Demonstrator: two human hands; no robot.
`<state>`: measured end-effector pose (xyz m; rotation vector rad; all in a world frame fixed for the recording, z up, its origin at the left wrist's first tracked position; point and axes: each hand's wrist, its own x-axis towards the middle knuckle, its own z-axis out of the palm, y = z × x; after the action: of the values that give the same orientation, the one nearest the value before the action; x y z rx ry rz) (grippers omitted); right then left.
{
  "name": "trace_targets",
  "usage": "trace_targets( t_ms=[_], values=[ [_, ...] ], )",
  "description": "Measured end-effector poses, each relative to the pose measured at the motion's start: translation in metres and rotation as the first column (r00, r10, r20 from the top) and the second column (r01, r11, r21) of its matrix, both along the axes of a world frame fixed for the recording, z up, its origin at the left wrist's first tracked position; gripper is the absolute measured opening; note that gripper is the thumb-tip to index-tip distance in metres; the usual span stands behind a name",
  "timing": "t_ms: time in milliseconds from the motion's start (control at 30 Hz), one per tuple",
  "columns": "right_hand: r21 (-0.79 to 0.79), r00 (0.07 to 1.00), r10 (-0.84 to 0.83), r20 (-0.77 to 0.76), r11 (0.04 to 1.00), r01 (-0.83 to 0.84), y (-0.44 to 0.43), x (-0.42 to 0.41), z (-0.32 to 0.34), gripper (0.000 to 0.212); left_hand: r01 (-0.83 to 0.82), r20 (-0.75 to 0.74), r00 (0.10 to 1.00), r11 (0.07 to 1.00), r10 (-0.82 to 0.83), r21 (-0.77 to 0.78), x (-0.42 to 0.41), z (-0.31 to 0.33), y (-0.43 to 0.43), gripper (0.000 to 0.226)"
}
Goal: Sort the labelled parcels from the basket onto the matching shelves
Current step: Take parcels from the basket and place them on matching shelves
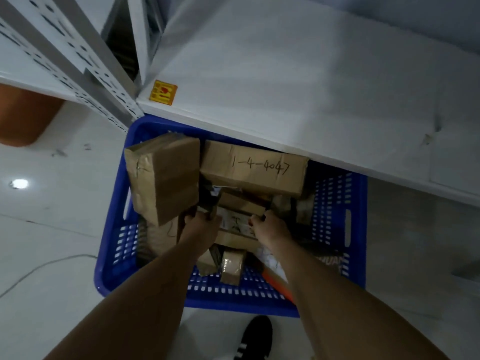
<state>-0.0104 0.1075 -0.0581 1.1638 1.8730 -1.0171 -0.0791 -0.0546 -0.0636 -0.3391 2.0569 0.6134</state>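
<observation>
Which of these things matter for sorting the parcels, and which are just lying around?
For the job: blue basket, parcel marked 1-4-4047, big taped parcel, small parcel gripped in the middle, white shelf.
Just lying about: orange bin, floor cable.

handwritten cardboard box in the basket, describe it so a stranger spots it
Look in the blue slotted plastic basket. At its far side, by the edge of the white shelf, lies a long brown cardboard box. Only it shows handwritten 1-4-4047.
</observation>
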Motion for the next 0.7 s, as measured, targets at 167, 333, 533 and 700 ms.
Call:
trace_targets(
  t_ms=[167, 333, 533, 700],
  values=[
    [-0.036, 0.987, -0.160, 0.005, 0.986, 0.160, 0.007, -0.012, -0.058, 0.054, 0.036, -0.079, 0.996, 0.991, -0.047, -0.131, 0.009, -0.042, 0.004, 0.067],
    [-0.105, 0.909, -0.416, -0.003, 0.904, 0.414, 0.014, -0.027, -0.083, 0.068, 0.243, -0.097, 0.959, 0.947, -0.268, -0.211, 0.012, -0.052, -0.002, 0.065],
    [-0.190, 0.904, -0.419, -0.088, 0.898, 0.398, 0.002, -0.021, -0.090, 0.090, 0.347, -0.114, 0.920, 0.916, -0.374, -0.202, 0.023, -0.041, 0.004, 0.070],
    [-0.204, 0.963, -0.253, -0.091, 0.951, 0.231, 0.000, -0.019, -0.087, 0.067, 0.309, -0.170, 0.926, 0.934, -0.338, -0.178, 0.028, -0.036, 0.014, 0.061]
  ],
)
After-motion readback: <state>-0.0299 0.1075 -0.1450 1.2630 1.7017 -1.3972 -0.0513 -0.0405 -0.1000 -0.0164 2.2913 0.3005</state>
